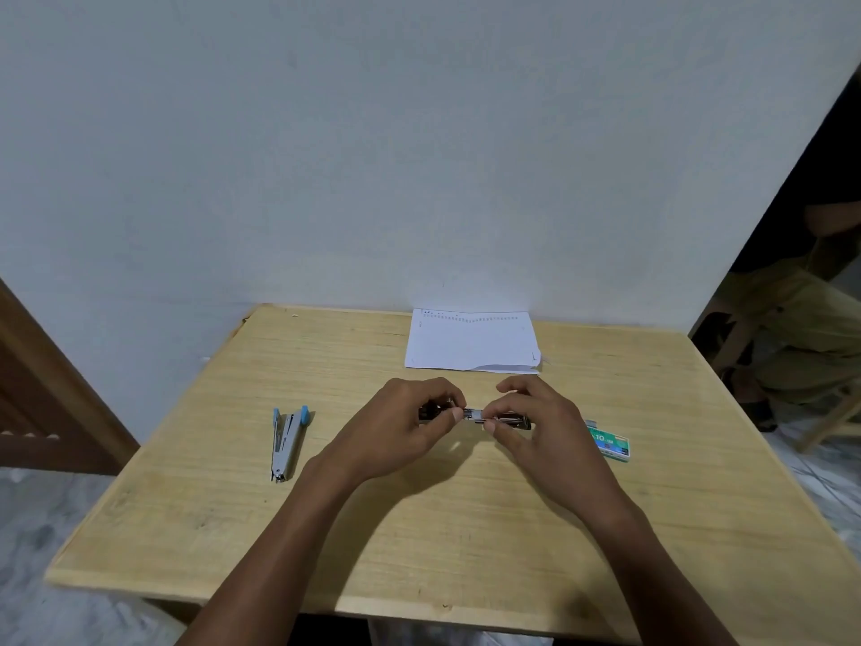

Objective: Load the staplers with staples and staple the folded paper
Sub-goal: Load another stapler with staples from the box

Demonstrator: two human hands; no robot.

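Pale wooden tabletop [466,529] set against a plain light wall [372,132]. Folded white sheet of paper [471,341] flat at the far edge, faint print along its top, near right corner slightly curled, well apart from both hands. Left hand [396,426] and right hand [545,426] raised together over the middle of the tabletop, closed on opposite ends of a dark stapler [475,416] held crosswise between them. Fingers of both hands curled tight; thumbs pressed on the bright metal middle section. Whether staples sit in the channel: cannot tell, too small and partly covered. Second stapler, grey with blue ends [286,442], lying opened out in a narrow V on the left part of the tabletop, untouched, hinge end toward the near edge. Green staple box [610,442] flat on the tabletop just right of the right hand, not touching it, a small strip of silver showing at its far end.
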